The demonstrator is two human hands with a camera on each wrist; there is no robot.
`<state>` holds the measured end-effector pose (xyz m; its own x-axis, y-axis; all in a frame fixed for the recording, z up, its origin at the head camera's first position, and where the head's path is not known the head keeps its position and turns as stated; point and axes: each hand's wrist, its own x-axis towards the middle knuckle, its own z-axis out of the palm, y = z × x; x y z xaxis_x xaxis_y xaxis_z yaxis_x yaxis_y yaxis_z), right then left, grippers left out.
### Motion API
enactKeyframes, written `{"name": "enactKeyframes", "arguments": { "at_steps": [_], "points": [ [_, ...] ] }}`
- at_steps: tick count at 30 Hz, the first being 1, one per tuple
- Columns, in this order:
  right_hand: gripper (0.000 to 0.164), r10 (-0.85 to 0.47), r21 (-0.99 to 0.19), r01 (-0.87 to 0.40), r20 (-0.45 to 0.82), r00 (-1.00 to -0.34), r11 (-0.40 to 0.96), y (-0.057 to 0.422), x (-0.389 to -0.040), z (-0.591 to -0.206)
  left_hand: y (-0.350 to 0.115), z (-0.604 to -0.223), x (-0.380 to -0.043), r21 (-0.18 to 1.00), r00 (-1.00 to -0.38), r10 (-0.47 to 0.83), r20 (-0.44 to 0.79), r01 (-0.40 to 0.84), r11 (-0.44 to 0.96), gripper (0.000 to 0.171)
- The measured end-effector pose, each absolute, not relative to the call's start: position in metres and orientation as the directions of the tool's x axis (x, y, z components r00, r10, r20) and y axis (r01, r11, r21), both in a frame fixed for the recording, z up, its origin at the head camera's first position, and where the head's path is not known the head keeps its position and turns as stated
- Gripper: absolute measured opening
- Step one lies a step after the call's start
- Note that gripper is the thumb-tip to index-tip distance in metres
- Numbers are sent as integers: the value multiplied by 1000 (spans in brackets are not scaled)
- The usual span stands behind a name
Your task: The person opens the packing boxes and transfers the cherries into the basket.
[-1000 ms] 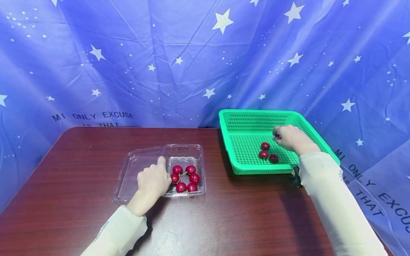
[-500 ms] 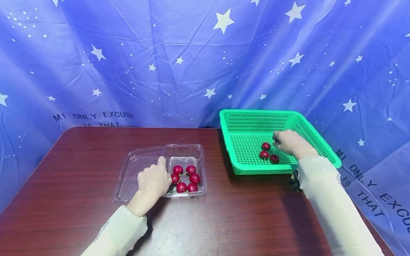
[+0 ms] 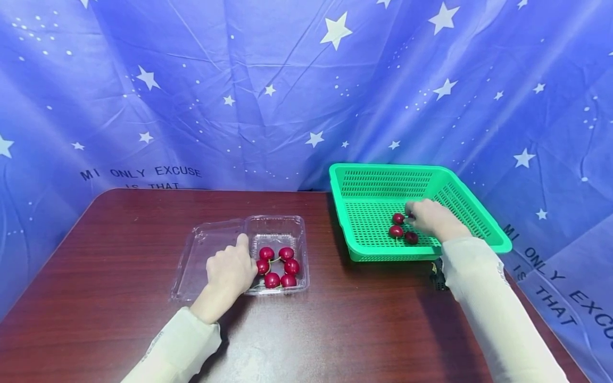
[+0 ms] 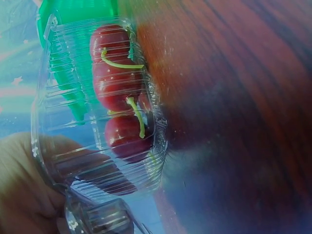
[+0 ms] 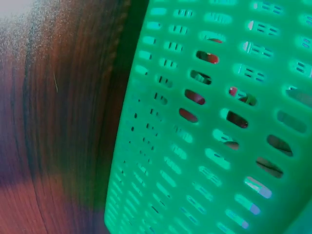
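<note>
My left hand (image 3: pixel 229 272) grips the left wall of a clear plastic container (image 3: pixel 276 225) that holds several red cherries (image 3: pixel 280 267). In the left wrist view the container (image 4: pixel 63 122) fills the left side; the cherries (image 4: pixel 117 83) with green stems show through it and the left hand (image 4: pixel 19 195) holds its end. My right hand (image 3: pixel 431 219) is low inside the green basket (image 3: pixel 383 170), fingers curled, pinching a mostly hidden cherry. Three loose cherries (image 3: pixel 396 231) lie just left of its fingertips. The right wrist view shows only the basket's slotted wall (image 5: pixel 195 161).
The container's lid (image 3: pixel 201 242) lies open flat to the left. Both containers stand on a dark wooden table (image 3: pixel 119 239), the basket at its right edge. A blue star-printed cloth (image 3: pixel 268 80) hangs behind and to the sides.
My right hand, with a cherry pinched in its fingers, has come down and nearer inside the basket, to beside the loose cherries. The left hand has stayed on the container.
</note>
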<state>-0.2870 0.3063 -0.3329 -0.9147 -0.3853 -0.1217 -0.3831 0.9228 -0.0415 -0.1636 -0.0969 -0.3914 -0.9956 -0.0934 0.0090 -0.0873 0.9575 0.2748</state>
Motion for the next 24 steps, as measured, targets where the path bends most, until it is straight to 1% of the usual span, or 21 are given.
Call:
{"name": "enactKeyframes", "arguments": {
  "at_steps": [10,24],
  "points": [
    [18,-410,-48,-407,-118,-904,912,303,-289,-339,-98,-392,-163,274,-996,-93,-10,-92,957,27],
    [22,-369,-77,-361,-155,-916,929,302,-289,-343,-99,-392,-164,276,-995,-94,-16,-95,957,28]
  ]
}}
